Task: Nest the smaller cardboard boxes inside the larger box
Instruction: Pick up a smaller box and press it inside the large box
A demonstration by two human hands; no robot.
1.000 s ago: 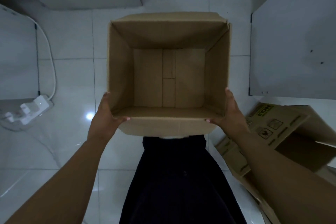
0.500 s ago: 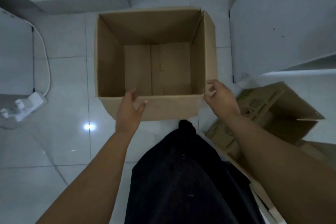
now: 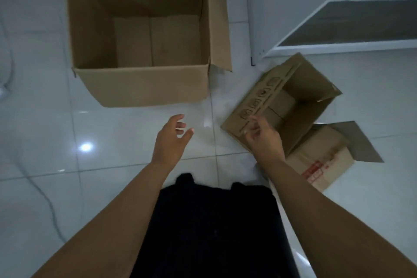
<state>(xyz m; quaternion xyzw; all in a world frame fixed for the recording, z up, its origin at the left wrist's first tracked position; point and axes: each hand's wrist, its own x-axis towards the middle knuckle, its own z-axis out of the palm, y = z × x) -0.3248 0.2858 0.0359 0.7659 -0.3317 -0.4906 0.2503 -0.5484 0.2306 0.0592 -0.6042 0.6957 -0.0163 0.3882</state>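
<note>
Right fingers (image 3: pixel 253 130) pinch printed smaller box (image 3: pixel 291 106) wall; left fingers (image 3: pixel 180 125) spread, empty; larger box (image 3: pixel 144 83) plain brown.

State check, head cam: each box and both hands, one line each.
large box: upright on the floor, open, empty.
medium box: open, on the floor, near wall under the right hand.
small box: beside it, one flap open, inside not visible.
left hand: open, holding nothing.
right hand: fingers at the medium box's rim; grip unclear.

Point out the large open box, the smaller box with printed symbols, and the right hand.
Large open box (image 3: pixel 144 88): head view, near outer wall.
Smaller printed box (image 3: pixel 302 88): head view, inner wall.
Right hand (image 3: pixel 265 139): head view, back of hand.
</note>
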